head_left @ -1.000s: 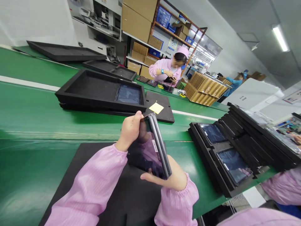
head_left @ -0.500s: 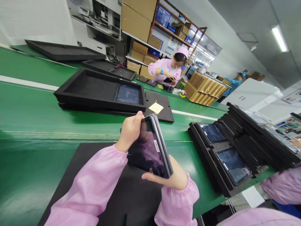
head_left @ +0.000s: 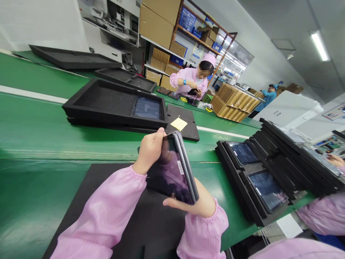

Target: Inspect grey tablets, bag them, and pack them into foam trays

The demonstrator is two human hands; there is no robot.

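I hold a dark glossy tablet tilted on edge above a black foam mat on the green table. My left hand grips its far top corner, fingers curled over the edge. My right hand supports the near lower corner from beneath, thumb along the bottom edge. A small white label shows on the screen near the right edge. Both sleeves are pink.
A black foam tray holding one tablet lies ahead, with a yellow note on a foam sheet beside it. Stacked trays with tablets stand at right. A co-worker in pink works across the belt; another sleeve shows at far right.
The tablet has shifted very slightly in my hands; both grips stay the same. The far person in blue has turned and moved a little.
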